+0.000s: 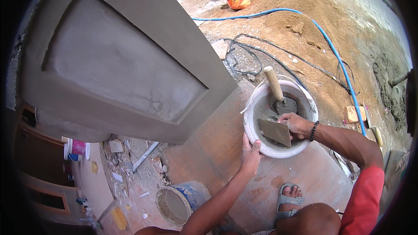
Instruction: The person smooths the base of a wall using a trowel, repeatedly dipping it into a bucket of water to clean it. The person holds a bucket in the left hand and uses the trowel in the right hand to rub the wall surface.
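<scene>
A white bucket (pixel 250 117), grey with cement inside, stands on the reddish floor in front of me. My left hand (pixel 251 156) grips its near left rim. My right hand (pixel 298 125), a dark beaded bracelet at its wrist, is over the bucket and closed on a flat rectangular plastering trowel (pixel 273 131). The trowel's broad face is turned up toward me; its handle is mostly hidden by my fingers. Leaning in the bucket's far side is a second trowel with a wooden handle (pixel 273 83), its blade smeared with grey mortar.
A freshly plastered wall (pixel 204 67) with a recessed panel rises at left. Beside my left forearm stands a blue-and-white bucket (pixel 191 193). Beyond lie a sand heap (pixel 305 0), a blue hose (pixel 324 30) and black cable (pixel 261 48). Rubble (pixel 126 161) litters the floor at left.
</scene>
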Demonstrator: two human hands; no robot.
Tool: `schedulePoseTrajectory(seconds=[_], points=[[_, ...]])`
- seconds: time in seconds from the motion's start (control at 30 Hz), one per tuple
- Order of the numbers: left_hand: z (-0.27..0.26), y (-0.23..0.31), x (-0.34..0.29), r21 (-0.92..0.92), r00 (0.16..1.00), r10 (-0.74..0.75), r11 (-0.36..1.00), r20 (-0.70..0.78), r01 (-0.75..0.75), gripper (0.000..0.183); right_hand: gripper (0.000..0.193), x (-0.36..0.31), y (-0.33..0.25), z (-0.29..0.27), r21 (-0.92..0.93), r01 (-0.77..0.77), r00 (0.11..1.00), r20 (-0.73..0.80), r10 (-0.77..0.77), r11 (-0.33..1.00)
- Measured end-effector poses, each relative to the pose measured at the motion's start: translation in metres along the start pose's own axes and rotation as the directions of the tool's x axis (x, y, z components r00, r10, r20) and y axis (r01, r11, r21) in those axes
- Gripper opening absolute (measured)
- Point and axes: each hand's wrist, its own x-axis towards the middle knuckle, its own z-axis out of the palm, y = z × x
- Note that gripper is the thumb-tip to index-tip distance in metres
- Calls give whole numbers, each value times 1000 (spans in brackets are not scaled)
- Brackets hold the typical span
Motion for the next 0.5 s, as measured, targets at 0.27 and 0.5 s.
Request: schedulePoseTrajectory(seconds=[0.27, 0.5], points=[[-25, 27, -14, 39, 961, -247, 967, -122, 253, 79, 19, -58, -36, -16, 271, 130, 958, 213, -191, 954], [-87, 97, -89, 829, 884, -204, 483, 420, -282, 75, 46, -108, -3, 3, 669, 202, 886, 186, -424, 715]])
